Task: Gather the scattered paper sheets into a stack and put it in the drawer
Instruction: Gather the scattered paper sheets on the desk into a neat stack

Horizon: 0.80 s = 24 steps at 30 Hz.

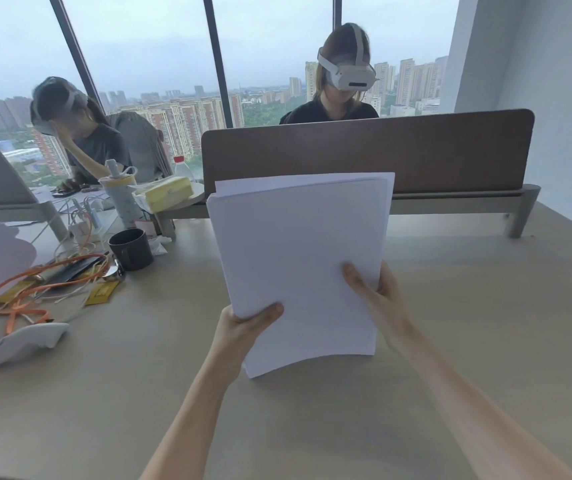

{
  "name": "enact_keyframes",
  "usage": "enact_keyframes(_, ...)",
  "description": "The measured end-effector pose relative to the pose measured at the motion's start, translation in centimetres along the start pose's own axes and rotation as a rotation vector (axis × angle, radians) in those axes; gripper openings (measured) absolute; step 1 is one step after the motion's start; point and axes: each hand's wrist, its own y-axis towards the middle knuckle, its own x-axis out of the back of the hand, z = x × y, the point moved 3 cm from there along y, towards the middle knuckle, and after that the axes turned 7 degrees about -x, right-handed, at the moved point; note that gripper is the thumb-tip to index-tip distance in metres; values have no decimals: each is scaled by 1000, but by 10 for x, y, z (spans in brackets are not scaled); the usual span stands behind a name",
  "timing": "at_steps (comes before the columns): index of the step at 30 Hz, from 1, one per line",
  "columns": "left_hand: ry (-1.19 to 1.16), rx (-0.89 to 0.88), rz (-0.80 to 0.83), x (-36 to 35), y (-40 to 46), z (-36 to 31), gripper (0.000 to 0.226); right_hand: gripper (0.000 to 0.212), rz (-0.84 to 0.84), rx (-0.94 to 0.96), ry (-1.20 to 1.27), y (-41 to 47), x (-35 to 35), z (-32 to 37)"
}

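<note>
Stack of white paper sheets (298, 258) held upright above the desk (468, 323), left hand (243, 327) pinching its lower left edge, right hand (378, 296) gripping its right edge, black mug (131, 249) well to the left

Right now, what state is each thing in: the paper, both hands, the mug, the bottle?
paper stack: gathered, held upright, bottom edge on the desk, top edges uneven
left hand: grips the stack's lower left edge
right hand: holds the stack's right edge
black mug: upright, contents not visible
white bottle: upright, capped
</note>
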Motion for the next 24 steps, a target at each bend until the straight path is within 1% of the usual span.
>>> enact_keyframes(4, -17, -9, 9, -3, 4, -4, 23, 32, -9, 6, -11, 0, 0, 0)
enact_keyframes(7, -13, -11, 1, -3, 2, 1, 23, 44, -50, -9, 17, -1, 3, -4)
enact_keyframes(8, -6, -3, -9, -2, 0, 6, 22, 45, -48, -18, 24, -2, 4, -6)
enact_keyframes(10, 8, 10, -16, -2, -4, 14, 21, 40, -31, -36, 16, -3, 6, -12)
enact_keyframes(13, 74, 34, -27, -1, 0, 17, 18, 31, 26, -48, -76, -2, 4, -13)
enact_keyframes(16, 128, 92, 37, 2, 6, 14, 26, 24, 27, -86, -121, 5, 6, -12)
enact_keyframes(19, -31, 217, 130, 0, 6, 11, 32, 21, -22, -240, -61, 11, 14, -21)
enact_keyframes(21, -108, 309, 135, -2, 5, 10, 38, 22, -63, -350, -41, 10, 18, -29)
enact_keyframes(23, -206, 421, 128, -4, 4, 11, 44, 28, -107, -408, -74, 8, 23, -36)
enact_keyframes(24, -291, 462, 138, -7, 3, 11, 48, 30, -127, -423, -74, 6, 24, -39)
